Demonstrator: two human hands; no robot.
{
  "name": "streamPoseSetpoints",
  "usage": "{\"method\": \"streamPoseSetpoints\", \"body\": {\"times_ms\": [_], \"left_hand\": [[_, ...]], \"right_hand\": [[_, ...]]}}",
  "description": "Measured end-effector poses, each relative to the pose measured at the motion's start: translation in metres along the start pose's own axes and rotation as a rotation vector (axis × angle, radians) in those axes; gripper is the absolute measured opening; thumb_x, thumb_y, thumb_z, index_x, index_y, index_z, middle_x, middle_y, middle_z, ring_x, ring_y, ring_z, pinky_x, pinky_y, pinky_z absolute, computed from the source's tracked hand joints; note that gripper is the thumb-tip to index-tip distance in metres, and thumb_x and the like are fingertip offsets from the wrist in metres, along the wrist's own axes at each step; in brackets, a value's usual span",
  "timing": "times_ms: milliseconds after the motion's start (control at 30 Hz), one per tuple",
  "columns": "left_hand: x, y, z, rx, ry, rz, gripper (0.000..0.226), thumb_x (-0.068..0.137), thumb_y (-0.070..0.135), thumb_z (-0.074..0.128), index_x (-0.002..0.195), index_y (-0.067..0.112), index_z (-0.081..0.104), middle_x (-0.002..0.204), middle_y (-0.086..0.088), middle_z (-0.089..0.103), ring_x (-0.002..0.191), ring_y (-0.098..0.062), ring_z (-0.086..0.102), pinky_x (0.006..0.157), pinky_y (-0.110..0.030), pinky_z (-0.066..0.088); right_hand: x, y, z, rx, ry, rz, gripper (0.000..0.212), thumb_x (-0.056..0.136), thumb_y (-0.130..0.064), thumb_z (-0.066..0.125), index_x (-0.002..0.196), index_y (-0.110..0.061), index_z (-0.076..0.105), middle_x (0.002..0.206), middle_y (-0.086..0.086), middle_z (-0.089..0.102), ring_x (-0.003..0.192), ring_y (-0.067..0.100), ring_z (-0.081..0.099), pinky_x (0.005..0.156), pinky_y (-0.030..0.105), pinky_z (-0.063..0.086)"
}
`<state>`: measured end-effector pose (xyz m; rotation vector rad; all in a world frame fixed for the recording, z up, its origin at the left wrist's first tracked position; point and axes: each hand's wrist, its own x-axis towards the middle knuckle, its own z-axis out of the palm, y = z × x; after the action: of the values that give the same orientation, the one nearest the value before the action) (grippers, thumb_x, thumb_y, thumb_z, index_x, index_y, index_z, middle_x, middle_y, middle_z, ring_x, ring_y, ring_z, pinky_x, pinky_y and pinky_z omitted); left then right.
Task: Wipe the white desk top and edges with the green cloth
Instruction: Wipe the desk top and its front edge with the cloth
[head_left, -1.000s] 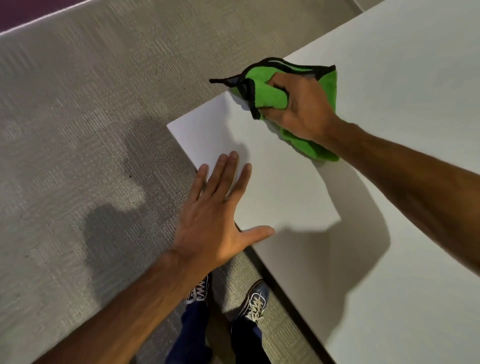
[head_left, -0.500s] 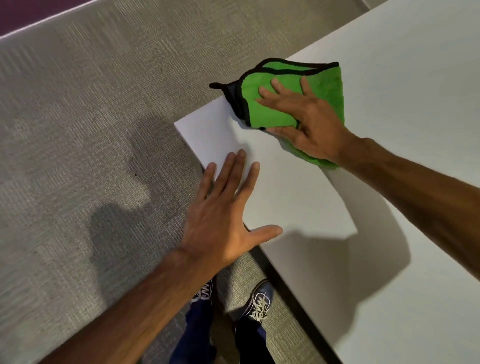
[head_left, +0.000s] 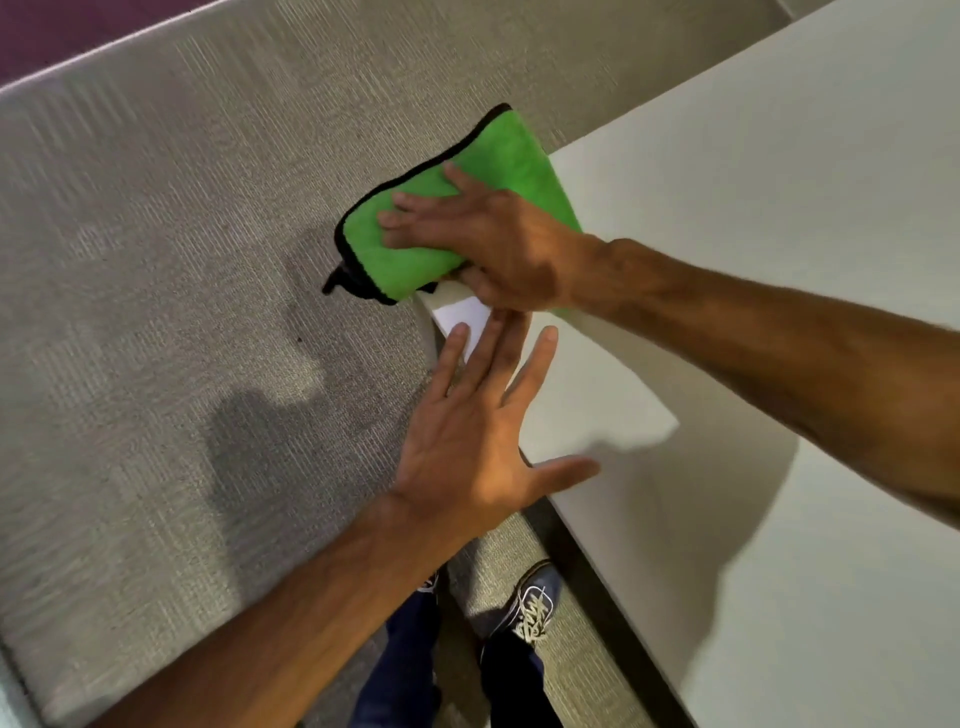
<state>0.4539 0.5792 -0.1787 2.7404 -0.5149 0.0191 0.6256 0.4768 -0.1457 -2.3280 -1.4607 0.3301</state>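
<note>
The white desk (head_left: 779, 218) fills the right side, its corner pointing left. A green cloth (head_left: 493, 166) with black trim lies over that corner and hangs past the edge above the carpet. My right hand (head_left: 488, 244) presses on the cloth, fingers spread over the top and thumb curled under at the desk edge. My left hand (head_left: 478, 436) rests flat and open on the desk's near edge just below the corner, fingers apart, fingertips close to the right hand. The corner itself is hidden by the cloth.
Grey carpet (head_left: 156, 312) covers the floor left of the desk. A purple strip (head_left: 78, 31) runs along the top left. My shoes (head_left: 530, 608) and trouser legs stand beside the desk's dark near edge (head_left: 597, 582).
My right hand has slid the cloth left, from the desk top onto and over the corner, so it now hangs off the edge. My left hand has stayed flat near the corner.
</note>
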Motion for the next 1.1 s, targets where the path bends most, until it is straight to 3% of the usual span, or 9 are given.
{"method": "streamPoseSetpoints", "body": {"times_ms": [67,167,233,400,467,567,667,933,1100], "left_hand": [[0.000,-0.001,0.001,0.009,-0.009,0.009,0.111,0.078,0.092,0.037,0.159,0.018,0.025,0.169,-0.010,0.013,0.157,-0.021,0.007,0.125,-0.051,0.016],[-0.001,-0.002,-0.001,0.016,-0.009,0.019,0.109,0.080,0.092,0.035,0.160,0.019,0.023,0.169,-0.008,0.010,0.157,-0.021,0.005,0.125,-0.050,0.014],[-0.001,-0.003,-0.001,0.031,-0.018,0.028,0.108,0.080,0.092,0.032,0.160,0.020,0.020,0.169,-0.008,0.008,0.157,-0.021,0.004,0.126,-0.048,0.010],[0.001,-0.006,0.002,0.048,-0.038,0.023,0.109,0.080,0.093,0.025,0.161,0.021,0.013,0.170,-0.007,0.002,0.157,-0.022,-0.002,0.126,-0.048,0.002],[0.002,-0.005,0.003,0.055,-0.029,0.025,0.109,0.081,0.093,0.024,0.161,0.020,0.014,0.170,-0.008,0.003,0.157,-0.023,0.000,0.126,-0.049,0.003],[0.001,-0.005,0.004,0.054,-0.005,0.013,0.108,0.080,0.093,0.029,0.160,0.020,0.022,0.169,-0.011,0.009,0.157,-0.024,0.004,0.126,-0.049,0.007],[0.001,-0.005,0.005,0.067,0.023,0.000,0.104,0.081,0.091,0.031,0.157,0.020,0.030,0.164,-0.019,0.022,0.155,-0.030,0.010,0.126,-0.048,0.011],[0.001,0.001,-0.006,0.041,0.091,-0.001,0.094,0.083,0.079,0.050,0.143,0.008,0.052,0.154,-0.023,0.042,0.150,-0.032,0.030,0.121,-0.051,0.027],[-0.003,-0.011,-0.008,-0.005,0.273,-0.034,0.064,0.095,0.052,0.053,0.127,-0.003,0.061,0.141,-0.021,0.056,0.142,-0.033,0.043,0.114,-0.051,0.035]], "right_hand": [[-0.013,0.008,-0.012,-0.017,-0.023,0.035,0.054,0.097,-0.019,0.034,0.141,0.005,0.055,0.154,0.022,0.048,0.149,0.038,0.040,0.124,0.068,0.019],[-0.048,0.035,-0.031,-0.057,0.023,0.205,0.048,0.094,0.004,0.050,0.142,0.004,0.054,0.154,0.020,0.048,0.149,0.037,0.039,0.124,0.067,0.020],[-0.074,0.054,-0.045,-0.051,0.103,0.361,0.059,0.083,0.002,0.049,0.143,0.002,0.054,0.154,0.018,0.048,0.149,0.035,0.039,0.125,0.065,0.019],[-0.095,0.069,-0.052,-0.056,0.320,0.691,0.054,0.095,-0.002,0.061,0.147,-0.010,0.052,0.157,0.011,0.047,0.152,0.029,0.036,0.126,0.063,0.008],[-0.086,0.051,-0.042,0.000,0.308,0.692,0.056,0.094,0.001,0.059,0.148,-0.010,0.051,0.159,0.010,0.044,0.154,0.029,0.032,0.126,0.062,0.005],[-0.097,0.016,-0.022,0.043,0.181,0.501,0.067,0.080,0.009,0.048,0.147,-0.003,0.052,0.159,0.013,0.044,0.153,0.035,0.030,0.123,0.068,0.000],[-0.132,0.016,-0.026,-0.021,0.086,0.401,0.070,0.075,0.012,0.046,0.142,0.000,0.056,0.158,0.015,0.045,0.152,0.037,0.031,0.124,0.069,0.007],[-0.128,0.004,-0.014,-0.019,0.353,0.820,0.060,0.089,0.009,0.059,0.146,-0.010,0.055,0.160,0.010,0.044,0.155,0.031,0.030,0.121,0.074,0.012],[-0.146,-0.048,0.019,-0.060,0.185,0.389,0.077,0.067,0.020,0.054,0.142,0.002,0.056,0.154,0.022,0.048,0.147,0.047,0.037,0.113,0.084,0.009]]}}
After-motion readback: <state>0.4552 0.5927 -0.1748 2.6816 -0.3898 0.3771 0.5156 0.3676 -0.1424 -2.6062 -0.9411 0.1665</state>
